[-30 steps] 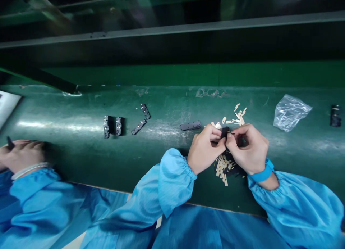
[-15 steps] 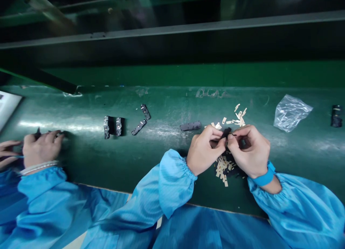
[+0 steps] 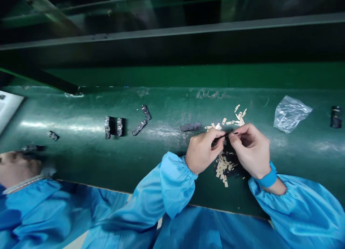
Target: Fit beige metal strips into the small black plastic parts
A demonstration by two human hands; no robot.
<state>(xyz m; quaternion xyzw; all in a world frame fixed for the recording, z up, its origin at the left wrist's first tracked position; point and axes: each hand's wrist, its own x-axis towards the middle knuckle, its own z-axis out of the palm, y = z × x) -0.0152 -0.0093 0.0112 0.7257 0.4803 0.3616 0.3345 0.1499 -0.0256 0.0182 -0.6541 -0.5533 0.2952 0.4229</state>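
My left hand (image 3: 203, 148) is closed in a pinch around a thin black plastic part (image 3: 222, 136), seen nearly edge-on. My right hand (image 3: 252, 152) meets it from the other side, thumb and forefinger pinching a small black piece (image 3: 235, 133) against the part's end. Fingers hide much of both. Below the hands lies a pile of cream-coloured flat strips (image 3: 223, 168) mixed with small black pieces (image 3: 237, 170). More cream strips (image 3: 239, 117) are scattered just beyond my fingers. A long dark grey plastic part (image 3: 191, 126) rests left of them.
A clear plastic bag (image 3: 291, 113) lies to the right, with a black part (image 3: 336, 117) farther out. Several black assemblies (image 3: 119, 127) sit left of centre on the green bench (image 3: 164, 159). At far left is a co-worker's blurred hand (image 3: 20, 168). A shelf edge (image 3: 172, 32) crosses behind.
The black part between my hands has turned to a flatter, edge-on angle. The co-worker's hand has drawn back toward the lower left, uncovering small dark parts on the bench.
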